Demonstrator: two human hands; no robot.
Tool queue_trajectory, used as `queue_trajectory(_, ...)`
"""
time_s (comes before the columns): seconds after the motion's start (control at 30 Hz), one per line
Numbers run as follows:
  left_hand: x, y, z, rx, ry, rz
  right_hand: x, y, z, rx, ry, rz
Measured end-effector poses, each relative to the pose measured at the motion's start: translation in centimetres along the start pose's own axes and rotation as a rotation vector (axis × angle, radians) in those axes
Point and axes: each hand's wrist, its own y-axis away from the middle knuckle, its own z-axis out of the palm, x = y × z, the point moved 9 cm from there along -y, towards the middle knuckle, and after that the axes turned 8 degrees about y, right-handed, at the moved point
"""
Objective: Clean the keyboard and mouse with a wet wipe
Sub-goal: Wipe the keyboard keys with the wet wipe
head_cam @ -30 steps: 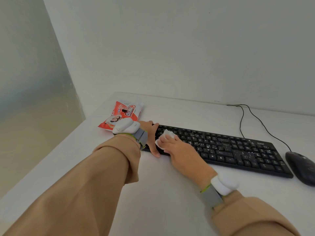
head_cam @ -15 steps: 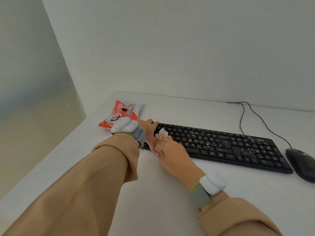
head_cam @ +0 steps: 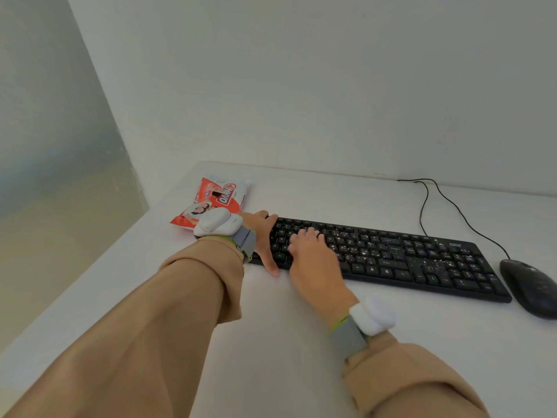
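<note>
A black keyboard speckled with white bits lies across the white table. My left hand grips its left end, thumb along the front edge and fingers at the back edge. My right hand rests on the left-hand keys with bent fingers. The wet wipe is hidden beneath them. A black mouse sits just right of the keyboard, untouched.
A red and white pack of wipes lies behind my left wrist near the table's left edge. Two black cables run from the keyboard and mouse to the back wall. The table's left edge drops off beside the pack.
My right hand slid right and further onto the keys from the keyboard's left end. The white wipe, which showed under its fingers before, is now covered. My left hand stayed put.
</note>
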Motion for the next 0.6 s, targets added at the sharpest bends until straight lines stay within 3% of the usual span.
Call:
queue_trajectory(0.17, 0.0, 0.0, 0.1, -0.022, -0.02, -0.002, -2.3, 1.7, 0.9, -0.053, -0.068, -0.253)
queue_trajectory(0.3, -0.2, 0.2, 0.1, -0.025, 0.013, -0.003, -0.1, 3.0, -0.2, 0.024, -0.002, -0.371)
queue_trajectory(0.37, -0.2, 0.2, 0.0, -0.02, 0.028, -0.005, 1.7, 2.9, -0.8, 0.062, 0.033, -0.328)
queue_trajectory(0.43, -0.1, 0.3, 0.0, -0.018, 0.032, -0.003, 3.3, 2.3, -1.8, 0.102, -0.087, -0.222)
queue_trajectory(0.6, 0.0, 0.3, 0.0, -0.022, 0.026, 0.009, 8.3, 0.2, -6.8, 0.431, -0.318, 0.188)
